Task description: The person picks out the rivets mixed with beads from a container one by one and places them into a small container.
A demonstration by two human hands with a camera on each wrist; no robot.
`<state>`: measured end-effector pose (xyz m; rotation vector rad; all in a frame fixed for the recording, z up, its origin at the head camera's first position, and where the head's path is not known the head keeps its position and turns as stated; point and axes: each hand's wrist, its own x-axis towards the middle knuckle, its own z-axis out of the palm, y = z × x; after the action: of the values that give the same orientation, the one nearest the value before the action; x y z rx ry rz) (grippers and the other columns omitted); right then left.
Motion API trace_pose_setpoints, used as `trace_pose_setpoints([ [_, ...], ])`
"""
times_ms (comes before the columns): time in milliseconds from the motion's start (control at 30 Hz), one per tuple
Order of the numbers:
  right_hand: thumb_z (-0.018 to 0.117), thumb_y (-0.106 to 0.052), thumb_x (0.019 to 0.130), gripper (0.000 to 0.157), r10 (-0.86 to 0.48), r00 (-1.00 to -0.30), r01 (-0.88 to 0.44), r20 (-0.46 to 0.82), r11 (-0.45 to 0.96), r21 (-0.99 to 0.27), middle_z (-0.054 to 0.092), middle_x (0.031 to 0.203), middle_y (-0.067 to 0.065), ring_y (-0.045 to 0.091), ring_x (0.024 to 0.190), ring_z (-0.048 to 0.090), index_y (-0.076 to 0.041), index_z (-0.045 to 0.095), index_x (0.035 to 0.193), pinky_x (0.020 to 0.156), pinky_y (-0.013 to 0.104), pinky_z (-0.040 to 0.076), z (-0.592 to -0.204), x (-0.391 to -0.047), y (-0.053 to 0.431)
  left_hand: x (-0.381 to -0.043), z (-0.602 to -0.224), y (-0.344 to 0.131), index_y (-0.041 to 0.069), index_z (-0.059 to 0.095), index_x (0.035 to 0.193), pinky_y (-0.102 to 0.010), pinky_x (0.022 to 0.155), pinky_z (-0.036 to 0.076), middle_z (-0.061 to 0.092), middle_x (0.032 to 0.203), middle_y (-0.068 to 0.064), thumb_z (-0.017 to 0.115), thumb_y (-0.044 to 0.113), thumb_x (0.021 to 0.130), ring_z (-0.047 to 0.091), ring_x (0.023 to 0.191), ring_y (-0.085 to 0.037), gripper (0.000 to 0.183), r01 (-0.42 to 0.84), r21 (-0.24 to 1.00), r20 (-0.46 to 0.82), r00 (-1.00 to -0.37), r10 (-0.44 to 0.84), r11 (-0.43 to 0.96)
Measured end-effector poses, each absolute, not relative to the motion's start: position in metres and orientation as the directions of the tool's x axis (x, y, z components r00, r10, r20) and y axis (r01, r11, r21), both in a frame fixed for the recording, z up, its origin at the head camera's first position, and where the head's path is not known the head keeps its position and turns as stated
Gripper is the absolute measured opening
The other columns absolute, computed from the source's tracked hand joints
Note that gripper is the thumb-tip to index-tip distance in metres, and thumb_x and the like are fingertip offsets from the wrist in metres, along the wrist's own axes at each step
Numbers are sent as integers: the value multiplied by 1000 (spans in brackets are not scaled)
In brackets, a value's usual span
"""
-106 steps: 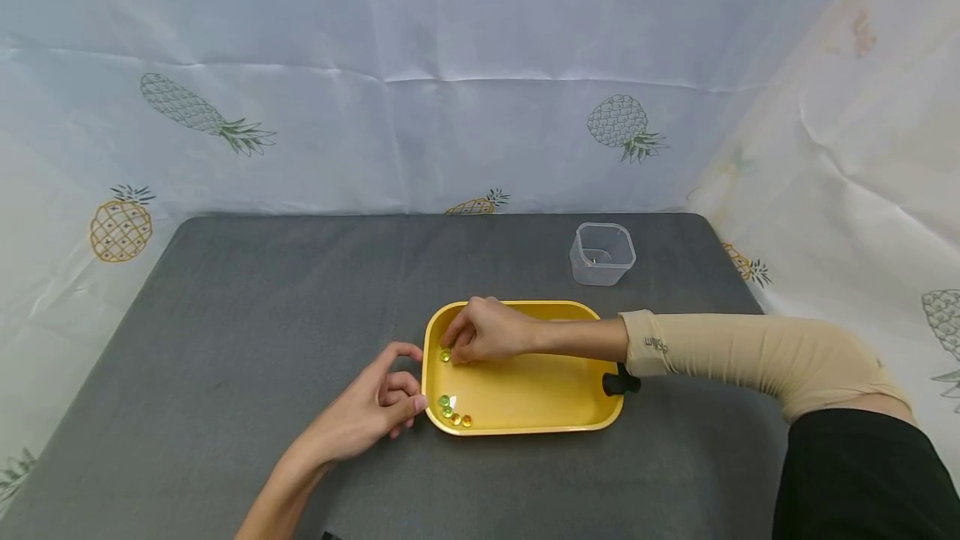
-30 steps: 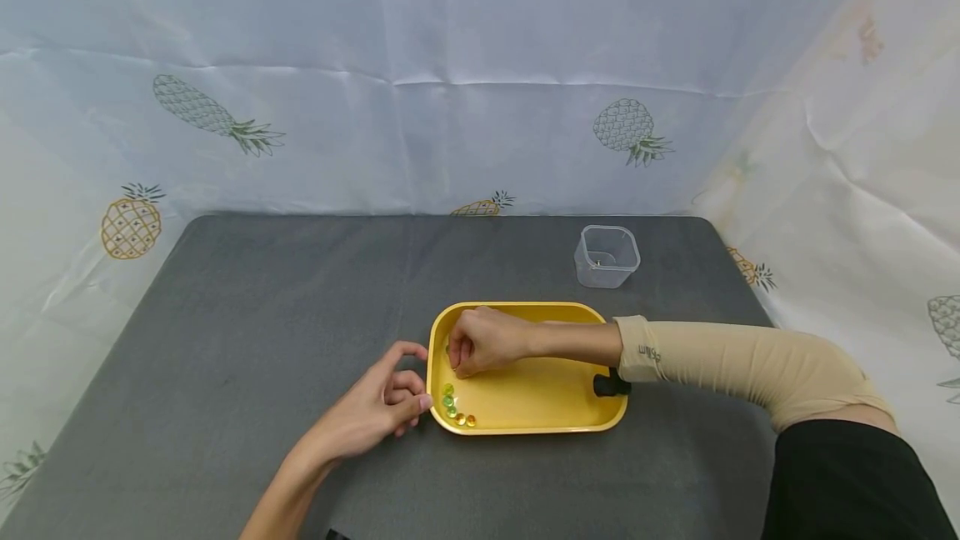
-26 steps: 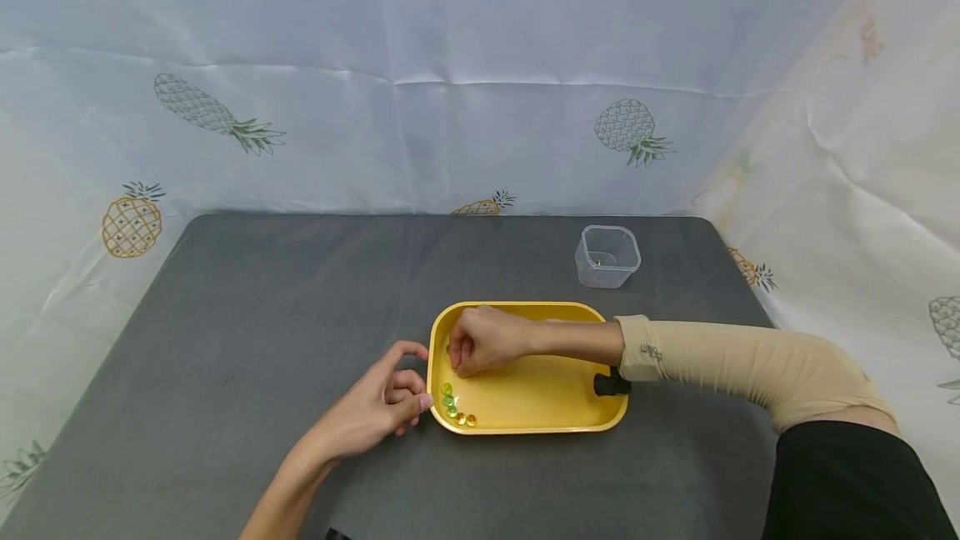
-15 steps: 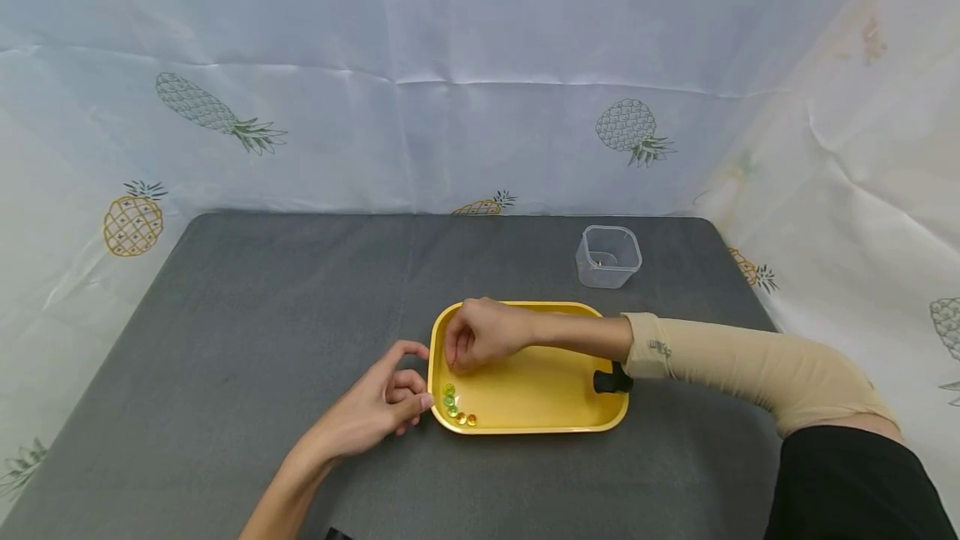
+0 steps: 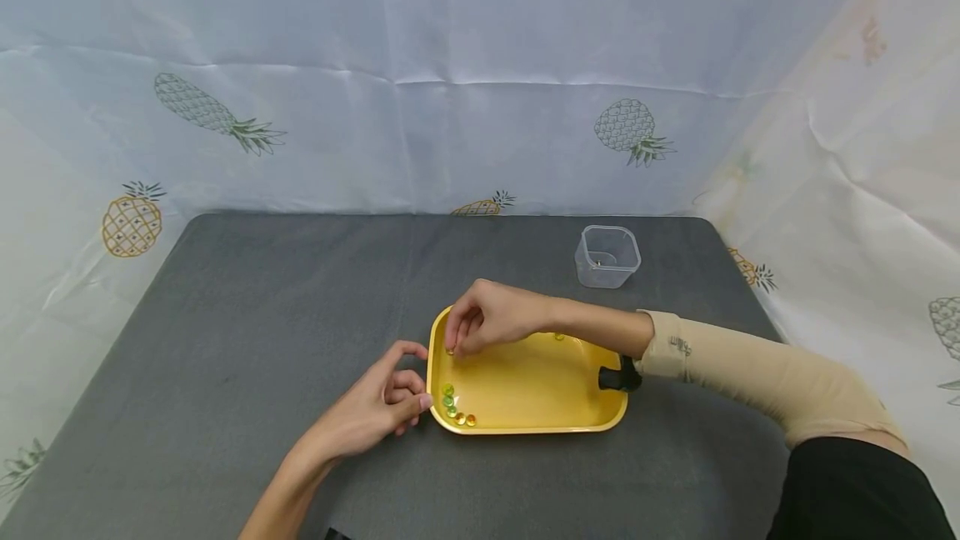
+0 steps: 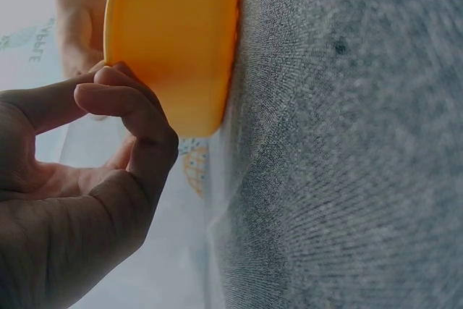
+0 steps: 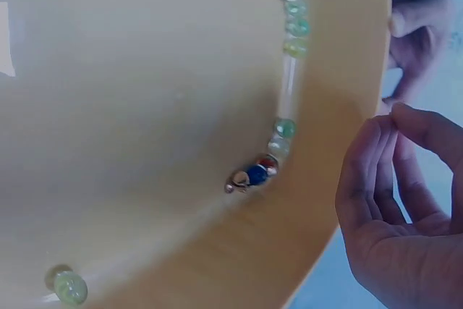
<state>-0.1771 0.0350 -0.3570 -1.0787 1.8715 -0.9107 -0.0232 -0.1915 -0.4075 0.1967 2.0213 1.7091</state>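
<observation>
Right hand over bead tray, left hand at rim; pinch unclear

Yellow tray point(image 5: 540, 382) on gray table point(image 5: 300, 298); far rim partly behind right hand point(image 5: 497, 319) and forearm. Right hand above tray's far-left corner, fingers bent, thumb and fingertips together or nearly so. Small bead point(image 5: 450, 351) shows at the tips in head view; can't tell if pinched or lying below. Right wrist view shows nothing clear between the tips.

Left hand point(image 5: 384, 398) at tray's left end, fingers loosely bent, thumb and index apart, touching rim; rest of fingers partly tucked from sight.

Beads in tray: green and amber row point(image 5: 452, 412) along near-left corner; second cluster point(image 7: 257, 174) with green, red and blue pieces, hidden by right hand from above, some overlapping, count unsure. Lone pale green bead point(image 7: 70, 287) well apart from both.

Clear box point(image 5: 607, 257) beyond tray, something tiny inside, unreadable. Black item point(image 5: 336, 534) cut off at bottom edge. Black sleeve point(image 5: 855, 486) also cropped. Mirrored lettering on backdrop point(image 5: 480, 140) runs to top edge.
</observation>
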Motion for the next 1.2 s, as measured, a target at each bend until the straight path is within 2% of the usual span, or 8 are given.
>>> trace_pose_setpoints([
  [233, 76, -3, 95, 17, -896, -369, -296, -247, 365, -883, 81, 99, 14, 19, 86, 75, 5, 77, 110, 82, 26, 62, -342, -180, 42, -23, -407, -192, 2, 32, 148, -26, 61, 50, 63, 94, -10, 65, 9, 107, 56, 67, -9, 53, -199, 955, -274, -872, 405, 218],
  [433, 76, -2, 97, 15, -892, -404, -296, -202, 336, -894, 80, 100, 12, 27, 91, 78, 4, 77, 111, 87, 33, 64, -329, -184, 48, -23, -408, -191, 1, 31, 149, -26, 60, 50, 63, 94, -10, 64, 9, 107, 56, 67, -9, 53, -203, 956, -276, -871, 406, 214],
  [567, 76, -2, 97, 14, -890, -424, -294, -169, 311, -904, 80, 99, 8, 43, 95, 76, 2, 77, 110, 88, 31, 64, -323, -187, 53, -23, -407, -191, 1, 32, 149, -25, 60, 50, 63, 94, -10, 65, 9, 107, 56, 67, -9, 54, -208, 954, -280, -872, 401, 214],
  [667, 76, -3, 97, 15, -881, -445, -287, -159, 308, -907, 80, 99, 7, 41, 93, 75, 3, 77, 111, 88, 31, 64, -319, -188, 56, -24, -407, -191, 1, 32, 149, -25, 60, 50, 63, 94, -11, 65, 9, 107, 56, 67, -10, 54, -204, 956, -276, -874, 400, 213],
  [800, 75, -1, 97, 15, -871, -468, -273, -152, 306, -912, 80, 101, 15, 30, 91, 77, 3, 76, 112, 89, 34, 65, -315, -191, 62, -23, -407, -191, 1, 32, 148, -25, 61, 50, 63, 93, -11, 65, 9, 107, 56, 66, -10, 54, -188, 959, -260, -877, 404, 210],
  [900, 73, -2, 98, 14, -863, -483, -267, -144, 302, -915, 80, 103, 19, 28, 91, 77, 1, 77, 111, 90, 35, 65, -313, -193, 67, -23, -406, -190, 1, 32, 148, -25, 61, 50, 63, 93, -12, 65, 9, 106, 55, 66, -10, 53, -185, 960, -257, -877, 405, 208],
  [1200, 76, -3, 97, 11, -837, -541, -326, -80, 297, -898, 79, 101, 13, 30, 91, 76, -2, 78, 108, 89, 32, 65, -302, -199, 84, -24, -406, -191, 1, 32, 149, -26, 61, 50, 63, 94, -12, 66, 9, 106, 56, 67, -11, 55, -195, 958, -266, -876, 402, 209],
])
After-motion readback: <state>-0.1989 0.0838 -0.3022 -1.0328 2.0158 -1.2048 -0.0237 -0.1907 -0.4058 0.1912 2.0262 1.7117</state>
